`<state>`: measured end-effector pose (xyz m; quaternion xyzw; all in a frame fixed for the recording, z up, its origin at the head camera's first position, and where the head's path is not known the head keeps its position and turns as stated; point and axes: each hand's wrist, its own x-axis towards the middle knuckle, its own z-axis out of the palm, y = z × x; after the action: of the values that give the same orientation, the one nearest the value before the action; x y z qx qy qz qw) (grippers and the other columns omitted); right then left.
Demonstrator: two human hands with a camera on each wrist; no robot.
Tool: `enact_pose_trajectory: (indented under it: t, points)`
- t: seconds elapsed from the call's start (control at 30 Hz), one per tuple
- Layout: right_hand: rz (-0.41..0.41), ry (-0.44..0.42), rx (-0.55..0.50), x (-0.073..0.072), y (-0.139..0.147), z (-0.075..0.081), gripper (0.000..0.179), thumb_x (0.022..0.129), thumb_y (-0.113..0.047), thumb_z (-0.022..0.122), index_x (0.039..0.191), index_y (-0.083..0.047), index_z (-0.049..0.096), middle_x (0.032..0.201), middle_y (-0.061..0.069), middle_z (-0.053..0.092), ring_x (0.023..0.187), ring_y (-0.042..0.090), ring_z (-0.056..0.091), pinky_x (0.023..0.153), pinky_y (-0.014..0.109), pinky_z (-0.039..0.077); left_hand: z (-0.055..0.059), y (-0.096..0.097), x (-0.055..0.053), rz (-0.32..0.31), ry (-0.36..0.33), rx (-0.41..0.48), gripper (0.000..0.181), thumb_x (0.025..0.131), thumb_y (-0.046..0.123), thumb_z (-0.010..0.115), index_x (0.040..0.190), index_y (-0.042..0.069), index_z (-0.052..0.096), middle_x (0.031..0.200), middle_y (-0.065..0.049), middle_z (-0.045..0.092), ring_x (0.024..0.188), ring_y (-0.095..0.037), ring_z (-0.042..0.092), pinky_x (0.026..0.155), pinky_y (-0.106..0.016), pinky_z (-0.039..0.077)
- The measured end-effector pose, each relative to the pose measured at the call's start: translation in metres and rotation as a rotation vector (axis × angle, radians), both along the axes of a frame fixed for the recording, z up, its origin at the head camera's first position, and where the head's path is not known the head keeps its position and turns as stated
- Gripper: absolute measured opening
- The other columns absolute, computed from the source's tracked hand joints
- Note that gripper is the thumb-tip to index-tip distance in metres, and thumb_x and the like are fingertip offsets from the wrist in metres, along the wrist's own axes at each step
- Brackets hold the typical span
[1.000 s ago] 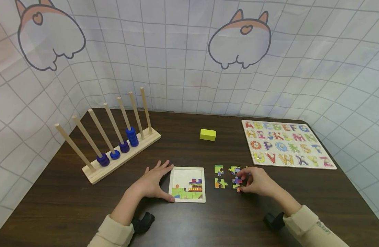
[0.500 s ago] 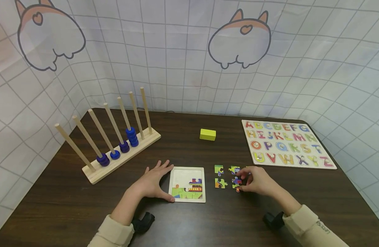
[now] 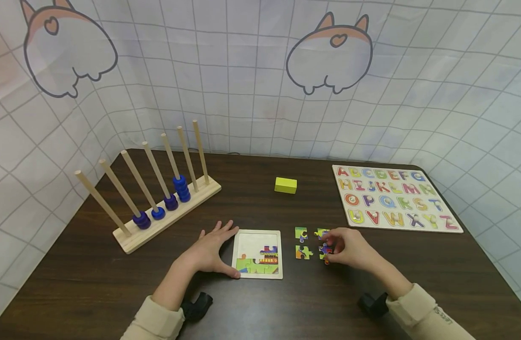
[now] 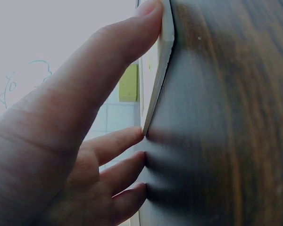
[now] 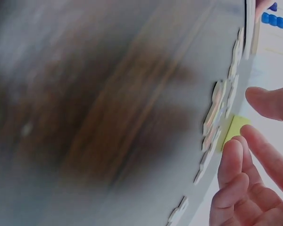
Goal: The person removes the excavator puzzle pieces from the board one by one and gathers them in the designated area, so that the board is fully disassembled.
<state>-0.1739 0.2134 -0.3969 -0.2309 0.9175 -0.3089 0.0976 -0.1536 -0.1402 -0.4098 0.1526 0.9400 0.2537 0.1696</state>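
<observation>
A square wooden jigsaw tray (image 3: 247, 242) lies on the table, its lower part filled with joined pieces. My left hand (image 3: 209, 252) has its fingers spread along the tray's left side. The left thumb (image 4: 148, 12) rests on the near corner, and the index fingertip touches the far corner. Loose pieces lie right of the tray: a green one (image 3: 301, 233), an orange-green one (image 3: 303, 252), another green one (image 3: 322, 233) and a purple one (image 3: 324, 250). Above the right-hand pieces is my right hand (image 3: 354, 248), thumb and fingers apart with nothing between them in the right wrist view.
A wooden peg stand (image 3: 171, 215) with blue and purple rings stands at the left. Behind the tray lies a yellow block (image 3: 285, 185). An alphabet board (image 3: 396, 198) lies at the back right. A grid-patterned cloth (image 3: 243, 94) hangs behind the table.
The purple piece has shifted slightly left under the right hand's fingers. That hand has since risen slightly off it. My left hand and the tray have stayed still.
</observation>
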Motion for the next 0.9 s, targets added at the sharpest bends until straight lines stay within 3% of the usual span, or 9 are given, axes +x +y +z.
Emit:
enact_pose_trajectory:
  t: [0.9]
  points:
    - [0.089,-0.019,-0.09,0.002,-0.059,0.001,0.032,0.07,-0.011,0.078,0.099,-0.003,0.067,0.082,0.004,0.059,0.06,0.007,0.052,0.054,0.022,0.044,0.0,-0.001,0.0,0.0,0.004,0.008,0.105,0.055,0.05,0.083,0.141,0.011,0.036,0.15,-0.009,0.022,0.138,-0.032,0.01,0.102,-0.063,0.007]
